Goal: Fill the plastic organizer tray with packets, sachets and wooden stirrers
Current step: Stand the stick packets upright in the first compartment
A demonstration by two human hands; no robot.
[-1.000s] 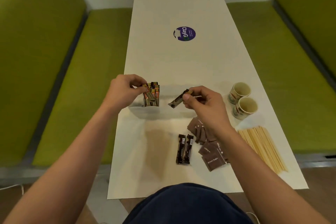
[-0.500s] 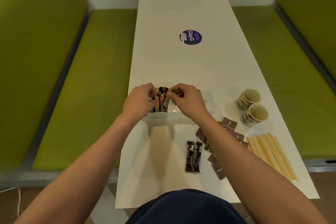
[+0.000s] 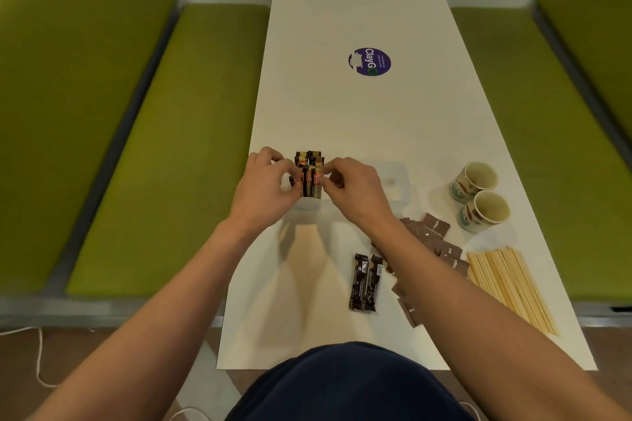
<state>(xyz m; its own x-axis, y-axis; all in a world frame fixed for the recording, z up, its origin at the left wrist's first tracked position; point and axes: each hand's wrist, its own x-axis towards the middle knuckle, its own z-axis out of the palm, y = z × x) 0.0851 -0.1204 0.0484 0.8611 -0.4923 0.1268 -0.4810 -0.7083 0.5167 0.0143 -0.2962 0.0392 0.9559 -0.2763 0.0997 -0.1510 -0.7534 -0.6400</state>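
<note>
A second ago the right hand (image 3: 355, 188) held one dark packet up in the air, just right of the bunch. Now that packet is down in the plastic organizer tray (image 3: 407, 188) with the others. Both hands have come together at the left end of the tray. The left hand (image 3: 263, 191) has its grip pinched on the stick packets (image 3: 309, 174) from the left. The right hand's grip pinches them from the right. I think the hands are squeezing the bunch so it stands up neat. So one more packet is put away, but the job is only partly done.

The tray sits on the white bench (image 3: 342, 113). I see no sachets or stirrers in it yet (it is pale and see-through, so it is hard to be sure).

Now the counting:
- Two loose packets (image 3: 365, 282) lie side by side in front of the tray, nearer the person.
- Two paper cups (image 3: 475, 178) stand to the right of the tray.
- The brown sugar sachets (image 3: 434, 236) lie in a heap in front of the tray and to its right. The right arm hides some, so I cannot count them.
- The wooden stirrers (image 3: 509, 287) lie further right of the tray than the sachets. They are too many and too thin to count.
- The packets in the tray overlap, so I cannot count those either.
- One purple round sticker (image 3: 370, 61) is well behind the tray.
</note>
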